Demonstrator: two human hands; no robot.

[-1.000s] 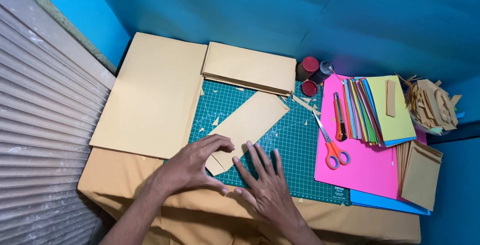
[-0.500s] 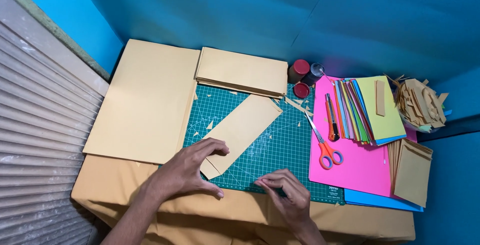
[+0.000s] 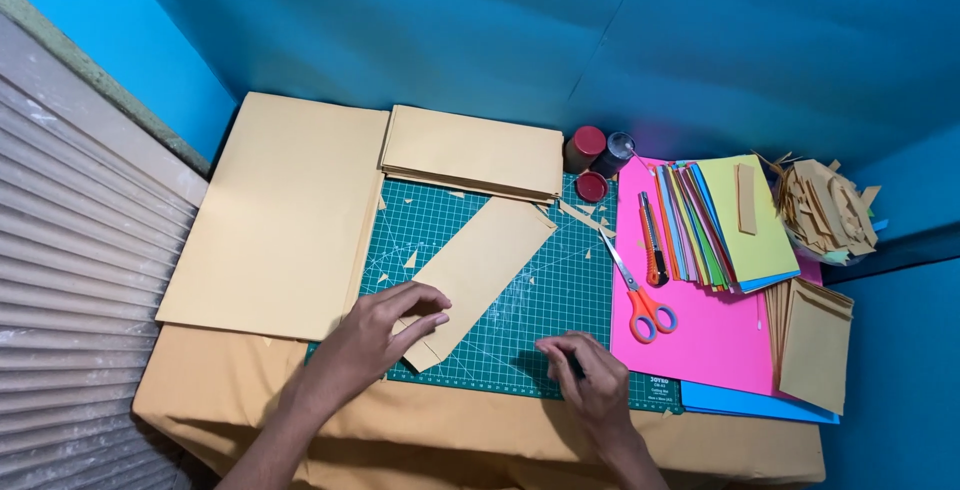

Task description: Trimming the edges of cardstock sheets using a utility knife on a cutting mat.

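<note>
A long tan paper strip (image 3: 485, 260) lies slantwise on the green cutting mat (image 3: 545, 300). My left hand (image 3: 385, 332) pinches the strip's near end between thumb and fingers, where a corner looks folded. My right hand (image 3: 592, 378) rests on the mat's front edge to the right of the strip and does not touch it. Its fingers are curled together over a small dark spot that I cannot make out. Small tan offcuts dot the mat.
A large tan sheet (image 3: 280, 215) lies left of the mat and a tan stack (image 3: 470, 150) behind it. To the right, orange scissors (image 3: 640, 302), a utility knife (image 3: 652, 240) and fanned coloured paper (image 3: 725, 220) lie on a pink sheet (image 3: 700, 345). Jars (image 3: 598, 148) and a scrap pile (image 3: 825, 208) sit further back.
My right hand has left the spot beside my left hand, slid right along the mat's front edge and curled its spread fingers. My left hand stays on the strip's end.
</note>
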